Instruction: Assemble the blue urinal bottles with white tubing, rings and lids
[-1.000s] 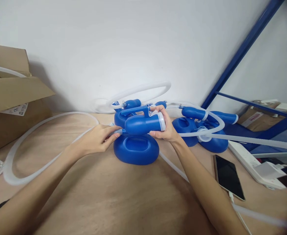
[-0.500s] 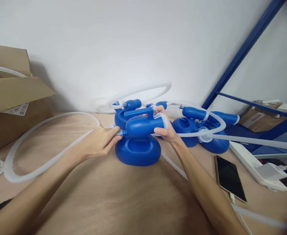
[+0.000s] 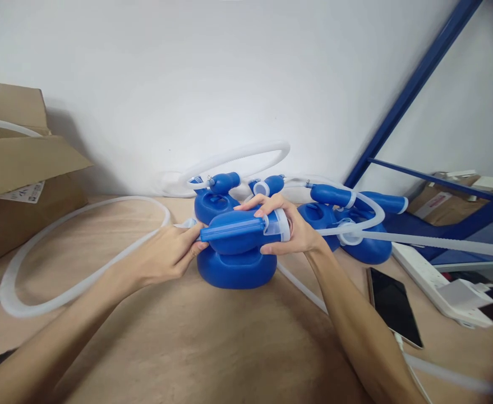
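Note:
A blue plastic urinal funnel (image 3: 235,242) with a translucent white rim lies sideways over the middle of the table, its flat strip turned toward me. My right hand (image 3: 297,227) wraps around its rim end, thumb below and fingers above. At the narrow end, my left hand (image 3: 173,249) pinches the white hose (image 3: 115,261) where it meets the funnel's neck; the joint is mostly hidden by the fingers. Directly beneath is a rounded blue urinal bottle (image 3: 236,275) with a recessed grip. I cannot tell whether the funnel touches it.
More blue urinal bottles (image 3: 368,247) with funnels and hoses stand behind and to the right. A cardboard box (image 3: 27,219) sits at the left. On the right are a phone (image 3: 393,306), a power strip (image 3: 435,286) and a blue metal rack (image 3: 414,90).
The funnel has rolled about its length, so its strip has come from the top round to my side. My right hand has shifted further over it; my left still pinches the hose end.

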Tool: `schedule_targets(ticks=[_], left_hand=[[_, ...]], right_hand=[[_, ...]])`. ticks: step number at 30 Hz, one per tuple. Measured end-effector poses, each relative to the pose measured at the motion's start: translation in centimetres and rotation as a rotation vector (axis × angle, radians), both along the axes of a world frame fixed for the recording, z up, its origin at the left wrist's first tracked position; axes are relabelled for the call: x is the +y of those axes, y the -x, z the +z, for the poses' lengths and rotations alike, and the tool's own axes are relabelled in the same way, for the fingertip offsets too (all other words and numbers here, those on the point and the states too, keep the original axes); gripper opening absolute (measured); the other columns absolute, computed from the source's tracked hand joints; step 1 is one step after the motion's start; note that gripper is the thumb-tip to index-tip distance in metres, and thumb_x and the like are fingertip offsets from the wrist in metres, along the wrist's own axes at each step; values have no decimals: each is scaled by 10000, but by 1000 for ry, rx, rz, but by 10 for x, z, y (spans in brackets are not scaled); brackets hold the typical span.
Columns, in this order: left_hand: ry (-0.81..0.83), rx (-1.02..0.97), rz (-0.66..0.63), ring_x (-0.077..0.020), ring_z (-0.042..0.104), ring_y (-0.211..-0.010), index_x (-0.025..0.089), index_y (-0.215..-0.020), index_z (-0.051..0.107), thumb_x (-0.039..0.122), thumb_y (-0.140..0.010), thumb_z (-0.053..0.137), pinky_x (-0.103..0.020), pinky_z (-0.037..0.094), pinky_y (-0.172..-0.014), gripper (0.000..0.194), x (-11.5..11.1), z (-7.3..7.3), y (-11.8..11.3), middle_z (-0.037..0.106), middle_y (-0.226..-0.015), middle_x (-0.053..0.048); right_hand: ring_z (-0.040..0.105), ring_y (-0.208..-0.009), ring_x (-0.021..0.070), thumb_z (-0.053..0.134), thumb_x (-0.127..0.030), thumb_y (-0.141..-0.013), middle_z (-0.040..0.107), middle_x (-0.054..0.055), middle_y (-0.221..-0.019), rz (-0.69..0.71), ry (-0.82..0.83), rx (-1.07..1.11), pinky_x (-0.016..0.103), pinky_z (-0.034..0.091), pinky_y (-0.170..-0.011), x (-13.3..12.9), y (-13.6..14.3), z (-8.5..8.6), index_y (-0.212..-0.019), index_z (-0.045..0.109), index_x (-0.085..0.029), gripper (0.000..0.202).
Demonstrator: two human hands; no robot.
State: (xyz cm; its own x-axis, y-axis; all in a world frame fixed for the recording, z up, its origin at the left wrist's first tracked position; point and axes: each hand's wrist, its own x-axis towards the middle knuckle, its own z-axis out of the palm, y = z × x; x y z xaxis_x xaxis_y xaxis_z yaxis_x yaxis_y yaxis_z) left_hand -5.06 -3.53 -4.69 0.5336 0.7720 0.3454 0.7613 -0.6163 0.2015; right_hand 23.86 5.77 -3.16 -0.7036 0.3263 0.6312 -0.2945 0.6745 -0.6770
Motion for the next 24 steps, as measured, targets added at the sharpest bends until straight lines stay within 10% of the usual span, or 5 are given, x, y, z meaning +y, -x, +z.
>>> schedule_targets(ticks=[19,24], left_hand=[[-260,285,243,-231,603,-550,227,-904,524,511,-1111,213,-337,248,-481,469,-35,20,-21,661,-695,-66],[-296,180,213,-276,672,-671,206,-977,568,539,-1116,207,-353,390,-531,511,-27,16,-21,704,-810,-97]], right_hand=[[640,-1162,299,902,-443,-660,617,17,-1143,-9,230,230,533,517,-987,-18,20,-7,-999,465,-334,564],[620,-1142,300,912,-503,-615,622,27,-1196,-116,233,158,505,535,-960,-9,13,-8,-1041,464,-323,644]])
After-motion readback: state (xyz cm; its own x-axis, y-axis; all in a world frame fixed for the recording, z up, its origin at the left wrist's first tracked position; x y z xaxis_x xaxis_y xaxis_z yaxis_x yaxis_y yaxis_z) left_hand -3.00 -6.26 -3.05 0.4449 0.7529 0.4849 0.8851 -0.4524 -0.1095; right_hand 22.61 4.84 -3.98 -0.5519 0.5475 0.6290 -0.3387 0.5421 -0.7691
